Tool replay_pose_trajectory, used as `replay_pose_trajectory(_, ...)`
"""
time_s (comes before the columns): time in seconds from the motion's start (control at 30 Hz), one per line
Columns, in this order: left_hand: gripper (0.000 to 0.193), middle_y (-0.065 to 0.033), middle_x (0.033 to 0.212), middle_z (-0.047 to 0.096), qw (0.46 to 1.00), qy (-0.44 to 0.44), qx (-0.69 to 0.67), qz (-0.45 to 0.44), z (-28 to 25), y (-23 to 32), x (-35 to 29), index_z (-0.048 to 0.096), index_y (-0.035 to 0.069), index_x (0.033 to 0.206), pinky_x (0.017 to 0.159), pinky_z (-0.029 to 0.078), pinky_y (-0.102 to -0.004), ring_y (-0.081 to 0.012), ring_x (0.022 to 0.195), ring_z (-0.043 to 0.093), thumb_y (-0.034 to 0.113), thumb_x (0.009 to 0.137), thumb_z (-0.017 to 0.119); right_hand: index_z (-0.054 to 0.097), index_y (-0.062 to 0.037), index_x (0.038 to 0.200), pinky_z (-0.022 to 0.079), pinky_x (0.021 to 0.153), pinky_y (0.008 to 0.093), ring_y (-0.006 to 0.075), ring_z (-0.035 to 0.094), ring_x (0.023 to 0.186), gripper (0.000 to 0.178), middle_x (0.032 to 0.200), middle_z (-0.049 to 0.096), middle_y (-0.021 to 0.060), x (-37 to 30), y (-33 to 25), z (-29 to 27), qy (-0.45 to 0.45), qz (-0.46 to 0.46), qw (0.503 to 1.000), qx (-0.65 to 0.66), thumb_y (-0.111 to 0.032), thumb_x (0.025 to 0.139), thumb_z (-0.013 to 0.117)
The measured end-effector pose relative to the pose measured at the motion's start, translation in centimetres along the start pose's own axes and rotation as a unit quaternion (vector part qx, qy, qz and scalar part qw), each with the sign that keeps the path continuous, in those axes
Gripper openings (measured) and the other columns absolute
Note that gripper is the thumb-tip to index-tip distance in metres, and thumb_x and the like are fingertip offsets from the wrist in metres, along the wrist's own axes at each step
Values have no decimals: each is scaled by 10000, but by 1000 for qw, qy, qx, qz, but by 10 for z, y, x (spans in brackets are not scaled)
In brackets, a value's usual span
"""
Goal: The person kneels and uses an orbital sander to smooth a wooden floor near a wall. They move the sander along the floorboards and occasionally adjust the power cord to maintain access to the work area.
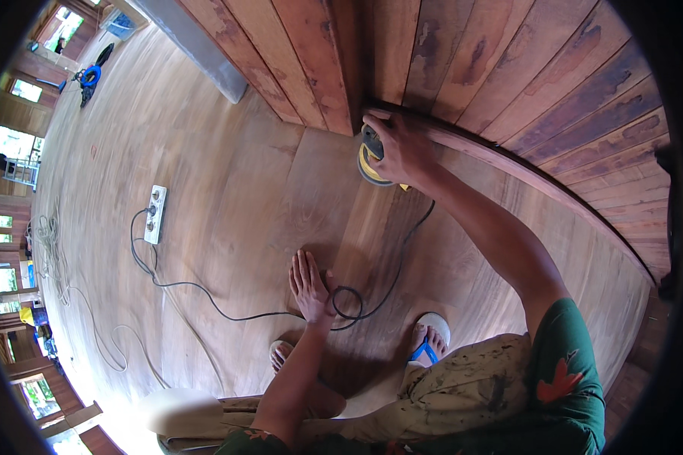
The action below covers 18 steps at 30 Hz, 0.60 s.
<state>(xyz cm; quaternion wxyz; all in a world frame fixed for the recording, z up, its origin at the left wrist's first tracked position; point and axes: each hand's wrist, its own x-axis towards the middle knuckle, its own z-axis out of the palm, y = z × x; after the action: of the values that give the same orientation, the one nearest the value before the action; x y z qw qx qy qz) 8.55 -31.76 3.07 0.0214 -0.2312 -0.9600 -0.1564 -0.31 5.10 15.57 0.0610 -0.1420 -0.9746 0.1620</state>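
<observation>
The right hand (393, 144) is wrapped tight around the top of a sander (372, 161), a round yellow and black tool. The sander sits flat on the wood floor (228, 189), right under the hand, in the corner where the floor meets the red-brown wall (463, 53). A dark trim (508, 163) runs along the foot of the wall, just past the hand on its far side. The left hand (310, 284) lies flat on the floor with its fingers spread, close to the person's knees and well apart from the sander. It looks like it props the body up. A black cord (402, 254) runs from the sander back toward the left hand and makes a small loop just beside that hand. Then it goes on to a white plug strip (155, 214), far off to the left of both hands. To do this part well, I think the sander should stay flat, not tipped on its edge, so it does not dig a dent. A soft push is best, with slow moves along the boards. So near the wall, it helps to keep the disc off the trim, or it may scratch it. The cord loop should stay behind the sander, away from the disc. The left hand gives good balance where it is.
</observation>
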Motion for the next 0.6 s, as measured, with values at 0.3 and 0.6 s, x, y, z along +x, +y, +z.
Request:
replay_pose_trajectory(0.3, 691, -245, 1736, 431, 1000, -2, 0, 3, 1, -1, -1, 442, -21, 1668, 1336, 274, -578, -417, 1628, 383, 373, 1106, 525, 487, -273, 1619, 635, 938, 563, 465, 748, 1098, 810, 1420, 583, 231, 8, -2, 0, -14, 17, 1000, -3, -412, 899, 830)
replay_pose_trajectory(0.6, 700, -239, 1747, 420, 1000, -6, -3, 0, -1, 2, -1, 430, -21, 1677, 1342, 261, -580, -409, 1638, 370, 373, 1105, 517, 488, -253, 1640, 643, 938, 560, 490, 769, 1052, 856, 1441, 584, 289, 12, -4, 0, 0, 5, 1000, 8, -339, 859, 828)
